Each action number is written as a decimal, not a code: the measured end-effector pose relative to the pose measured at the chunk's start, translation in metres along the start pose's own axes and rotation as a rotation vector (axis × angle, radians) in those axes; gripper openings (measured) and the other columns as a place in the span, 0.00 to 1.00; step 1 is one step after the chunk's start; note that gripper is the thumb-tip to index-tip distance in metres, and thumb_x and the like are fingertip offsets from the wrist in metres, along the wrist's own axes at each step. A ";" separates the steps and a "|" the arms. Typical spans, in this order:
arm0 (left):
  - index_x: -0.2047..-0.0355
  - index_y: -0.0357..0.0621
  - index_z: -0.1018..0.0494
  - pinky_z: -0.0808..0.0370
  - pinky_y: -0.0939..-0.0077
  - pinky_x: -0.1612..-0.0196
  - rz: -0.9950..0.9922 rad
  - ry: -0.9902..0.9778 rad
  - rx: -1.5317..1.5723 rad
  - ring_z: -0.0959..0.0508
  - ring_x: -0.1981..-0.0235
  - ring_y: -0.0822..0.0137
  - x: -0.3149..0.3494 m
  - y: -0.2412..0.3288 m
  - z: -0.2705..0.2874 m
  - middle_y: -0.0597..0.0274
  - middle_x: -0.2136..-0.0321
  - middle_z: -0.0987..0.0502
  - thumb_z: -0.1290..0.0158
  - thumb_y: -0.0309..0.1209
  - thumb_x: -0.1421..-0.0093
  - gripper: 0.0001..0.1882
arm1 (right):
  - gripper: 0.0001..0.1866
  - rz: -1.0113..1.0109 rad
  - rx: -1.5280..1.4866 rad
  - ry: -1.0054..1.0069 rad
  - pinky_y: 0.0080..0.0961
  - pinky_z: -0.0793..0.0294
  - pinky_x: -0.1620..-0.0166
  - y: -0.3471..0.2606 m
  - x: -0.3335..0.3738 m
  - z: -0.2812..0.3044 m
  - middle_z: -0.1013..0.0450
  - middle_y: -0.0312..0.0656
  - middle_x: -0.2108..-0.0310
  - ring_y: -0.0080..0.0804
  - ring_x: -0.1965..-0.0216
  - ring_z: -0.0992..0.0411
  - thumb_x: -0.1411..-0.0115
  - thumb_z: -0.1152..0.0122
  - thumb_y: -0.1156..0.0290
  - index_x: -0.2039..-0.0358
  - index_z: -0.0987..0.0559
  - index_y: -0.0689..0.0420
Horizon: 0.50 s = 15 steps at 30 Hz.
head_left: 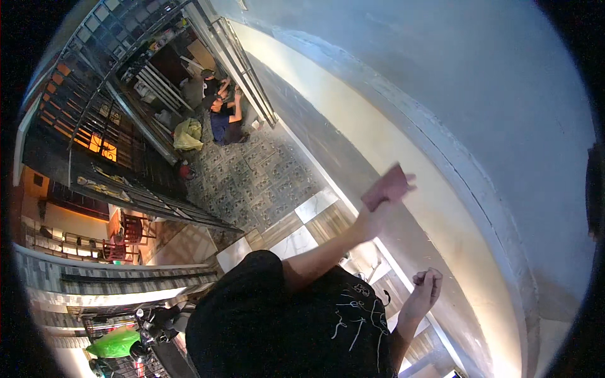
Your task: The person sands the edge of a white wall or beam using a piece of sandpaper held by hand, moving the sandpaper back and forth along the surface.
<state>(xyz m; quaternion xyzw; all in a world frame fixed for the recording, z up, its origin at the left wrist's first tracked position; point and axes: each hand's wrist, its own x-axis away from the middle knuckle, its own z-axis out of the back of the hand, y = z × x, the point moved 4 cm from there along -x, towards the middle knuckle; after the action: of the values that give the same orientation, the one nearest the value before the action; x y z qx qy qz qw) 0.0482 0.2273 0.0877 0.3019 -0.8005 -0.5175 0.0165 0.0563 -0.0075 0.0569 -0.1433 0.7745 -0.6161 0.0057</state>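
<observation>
My left hand (379, 200) reaches out to the wall, its fingers behind a reddish-brown sheet of sandpaper (389, 186). Motion smears both a little, and most of the fingers are hidden by the sheet. The sandpaper is in front of the lower band of the wall (353, 132), where grey meets a pale cream stripe; whether it touches, I cannot tell. Lower right, my right hand (426, 291) is raised near the same wall with its fingers curled in. Nothing shows in it.
Two people (224, 116) sit low on the patterned tile floor (252, 183) by a metal gate (242, 69). Near them lies a yellowish sack (188, 135). A barred metal screen (101, 120) runs along the left. A motorbike (154, 324) and a green bag (113, 345) stand lower left.
</observation>
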 end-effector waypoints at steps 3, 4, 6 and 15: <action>0.39 0.36 0.42 0.38 0.77 0.44 -0.340 0.080 -0.509 0.32 0.44 0.65 -0.032 0.014 0.041 0.55 0.44 0.33 0.67 0.13 0.50 0.34 | 0.06 0.186 0.153 0.136 0.21 0.38 0.62 -0.013 -0.009 0.017 0.34 0.33 0.74 0.21 0.70 0.38 0.35 0.52 0.71 0.63 0.28 0.58; 0.42 0.34 0.39 0.41 0.75 0.42 -0.413 0.189 -0.585 0.33 0.44 0.62 -0.049 0.034 0.041 0.53 0.46 0.31 0.64 0.12 0.52 0.33 | 0.06 0.198 0.152 0.140 0.21 0.38 0.62 -0.017 -0.013 0.023 0.34 0.33 0.74 0.21 0.70 0.38 0.35 0.52 0.71 0.63 0.28 0.58; 0.40 0.35 0.42 0.43 0.68 0.41 -0.630 0.314 -1.141 0.33 0.46 0.56 -0.080 0.036 0.091 0.50 0.49 0.30 0.60 0.12 0.48 0.32 | 0.05 0.363 0.245 0.229 0.21 0.37 0.62 -0.031 -0.020 0.034 0.33 0.34 0.73 0.22 0.70 0.38 0.35 0.51 0.71 0.63 0.27 0.58; 0.38 0.25 0.51 0.46 0.53 0.39 -0.639 1.042 -1.035 0.38 0.42 0.43 -0.234 0.074 0.179 0.33 0.44 0.40 0.53 0.32 0.37 0.33 | 0.14 0.990 0.818 0.758 0.31 0.33 0.53 -0.130 -0.089 0.081 0.29 0.39 0.58 0.31 0.57 0.33 0.36 0.46 0.62 0.58 0.26 0.60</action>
<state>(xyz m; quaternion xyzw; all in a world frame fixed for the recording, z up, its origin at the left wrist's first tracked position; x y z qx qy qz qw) 0.1442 0.5117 0.1341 0.6734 -0.2228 -0.5953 0.3775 0.1845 -0.0899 0.1472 0.4579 0.4063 -0.7878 0.0679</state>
